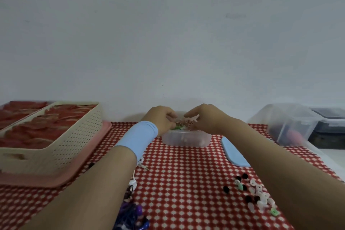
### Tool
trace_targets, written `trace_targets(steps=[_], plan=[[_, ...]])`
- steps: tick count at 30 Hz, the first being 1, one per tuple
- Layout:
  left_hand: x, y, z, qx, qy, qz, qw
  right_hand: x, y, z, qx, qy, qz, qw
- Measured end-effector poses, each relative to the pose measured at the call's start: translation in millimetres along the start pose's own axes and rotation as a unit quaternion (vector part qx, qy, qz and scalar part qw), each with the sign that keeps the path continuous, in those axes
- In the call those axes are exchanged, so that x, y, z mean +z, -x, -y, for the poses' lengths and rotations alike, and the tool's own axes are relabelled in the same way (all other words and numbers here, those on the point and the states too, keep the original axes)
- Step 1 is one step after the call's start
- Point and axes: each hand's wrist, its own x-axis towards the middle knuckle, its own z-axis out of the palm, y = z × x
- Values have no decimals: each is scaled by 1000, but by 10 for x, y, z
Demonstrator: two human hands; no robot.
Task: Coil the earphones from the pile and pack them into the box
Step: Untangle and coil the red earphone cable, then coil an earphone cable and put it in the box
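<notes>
Hands meet over the box [186, 140] (left hand [162, 120], right hand [204, 117]), both pinching blurred earphones [178, 127]

Perhaps a home: checked tablecloth [186, 173], plastic basket [80, 136].

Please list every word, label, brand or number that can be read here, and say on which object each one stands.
None can be read. The clear box, blue lid, cream basket, pink tray, checked cloth, blue wristband and storage bins at right show no legible writing.
</notes>
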Motion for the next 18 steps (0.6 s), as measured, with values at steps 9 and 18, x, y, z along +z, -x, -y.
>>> trace_targets(steps=[9, 18], plan=[[-412, 533, 174, -6, -81, -20, 996, -11, 257, 791, -104, -59, -26, 992], [-720, 1262, 548, -71, -162, 120, 977, 653, 400, 1421, -133, 52, 115, 983]])
